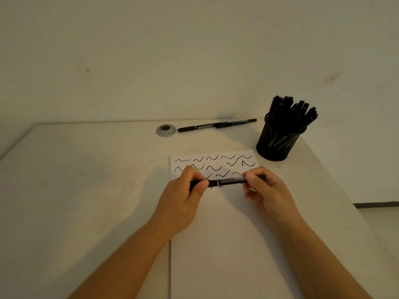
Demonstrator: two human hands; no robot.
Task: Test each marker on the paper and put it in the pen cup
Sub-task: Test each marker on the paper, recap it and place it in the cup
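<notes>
A black marker lies level above the white paper, held at both ends. My left hand grips its left end, and my right hand pinches its right end. The top of the paper carries several black wavy test strokes. A black mesh pen cup stands at the back right of the paper, filled with several black markers. Two more black markers lie end to end near the table's far edge.
A round grey cable grommet sits in the pale table left of the loose markers. A plain wall rises right behind the table. The table's right edge runs diagonally past the cup, with floor beyond it.
</notes>
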